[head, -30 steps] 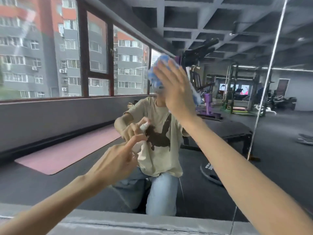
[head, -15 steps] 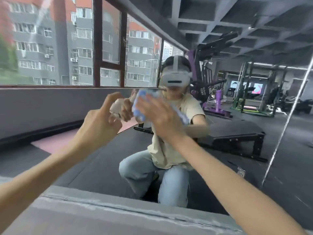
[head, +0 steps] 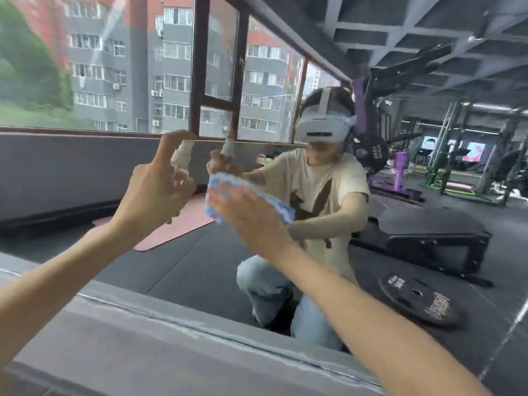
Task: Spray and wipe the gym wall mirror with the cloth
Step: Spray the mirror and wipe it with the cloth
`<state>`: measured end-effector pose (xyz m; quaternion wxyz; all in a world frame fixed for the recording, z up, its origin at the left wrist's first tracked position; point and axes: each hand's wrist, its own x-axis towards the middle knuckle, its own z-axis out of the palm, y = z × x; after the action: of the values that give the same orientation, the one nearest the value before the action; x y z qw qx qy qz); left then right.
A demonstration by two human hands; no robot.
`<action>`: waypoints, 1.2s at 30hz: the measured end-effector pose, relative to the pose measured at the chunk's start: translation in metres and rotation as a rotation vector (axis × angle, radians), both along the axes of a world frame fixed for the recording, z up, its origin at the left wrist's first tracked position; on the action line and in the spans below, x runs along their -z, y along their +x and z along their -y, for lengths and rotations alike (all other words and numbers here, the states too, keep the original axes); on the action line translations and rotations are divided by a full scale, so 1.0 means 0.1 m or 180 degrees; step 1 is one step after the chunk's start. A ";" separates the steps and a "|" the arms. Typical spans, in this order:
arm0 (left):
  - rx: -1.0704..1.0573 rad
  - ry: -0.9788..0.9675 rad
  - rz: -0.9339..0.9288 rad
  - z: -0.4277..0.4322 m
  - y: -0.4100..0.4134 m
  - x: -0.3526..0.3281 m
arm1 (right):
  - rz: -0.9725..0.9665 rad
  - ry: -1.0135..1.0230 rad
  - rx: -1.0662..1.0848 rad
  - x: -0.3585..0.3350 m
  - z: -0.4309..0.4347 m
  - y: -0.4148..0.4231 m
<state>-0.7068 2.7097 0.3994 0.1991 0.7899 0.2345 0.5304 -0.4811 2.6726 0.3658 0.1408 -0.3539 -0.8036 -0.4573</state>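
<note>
The wall mirror (head: 85,172) fills the view and reflects a kneeling person and the gym. My left hand (head: 154,192) grips a small white spray bottle (head: 181,155), with the index finger on top of its nozzle, close to the glass. My right hand (head: 251,215) lies flat, fingers spread, pressing a blue and white cloth (head: 228,184) against the mirror just right of the bottle. Most of the cloth is hidden behind my hand.
A grey ledge (head: 143,344) runs along the mirror's bottom edge. A mirror seam (head: 503,347) crosses at the lower right. The reflection shows a pink mat (head: 183,221), a weight plate (head: 420,301), a black bench (head: 428,232) and windows.
My right hand with the cloth has slid down the glass from high up to mid height. My left hand with the bottle has risen, and my view has shifted left.
</note>
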 end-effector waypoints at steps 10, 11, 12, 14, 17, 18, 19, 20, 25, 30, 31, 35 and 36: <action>-0.0129 -0.0080 -0.0113 -0.21 -0.32 0.16 | -0.1162 0.1369 0.0969 -1.42 -0.56 -0.50; -0.0155 -0.0052 -0.0122 -0.22 -0.33 0.12 | -0.1223 0.1509 0.0890 -1.27 -0.62 -0.53; -0.0173 -0.0014 -0.0107 -0.24 -0.34 0.05 | -0.0991 0.1283 0.0898 -0.94 -0.67 -0.56; -0.0254 0.0145 -0.0137 -0.27 -0.35 -0.12 | 0.0174 0.0455 0.0754 -0.18 -0.56 -0.64; -0.0264 0.0422 -0.0194 -0.28 -0.28 -0.53 | 0.0926 -0.0115 0.0812 -0.60 -0.43 -0.35; -0.0215 0.0483 -0.0244 -0.28 -0.24 -0.70 | 0.0754 0.0194 0.0790 -1.15 -0.38 -0.24; -0.0190 0.0585 -0.0292 -0.28 -0.19 -0.89 | 0.0375 0.0565 0.0899 -1.75 -0.31 -0.14; -0.0160 0.0680 -0.0304 -0.27 -0.14 -1.13 | -0.0138 0.1029 0.1035 -2.35 -0.14 -0.05; 0.0122 0.0982 0.0148 -0.08 0.06 -2.25 | -0.2343 0.2795 0.1842 -4.01 0.73 0.42; 0.0085 0.1264 0.0451 0.06 0.12 -2.92 | 0.0006 0.0881 0.0825 -3.36 -0.20 -0.20; 0.0060 0.1265 0.0494 0.07 0.13 -3.03 | 0.0375 0.0631 0.0893 -3.41 -0.19 -0.16; 0.0082 0.1226 0.0584 0.07 0.11 -3.34 | -0.1162 0.2228 0.1216 -4.49 0.49 0.33; 0.0072 0.1231 0.0572 0.07 0.11 -3.37 | -0.1651 0.2612 0.1407 -4.64 0.66 0.42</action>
<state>-0.6958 2.7032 0.7368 0.0699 0.7655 0.1008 0.6316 -0.4392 2.6064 0.8301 0.3619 -0.5321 -0.4038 -0.6503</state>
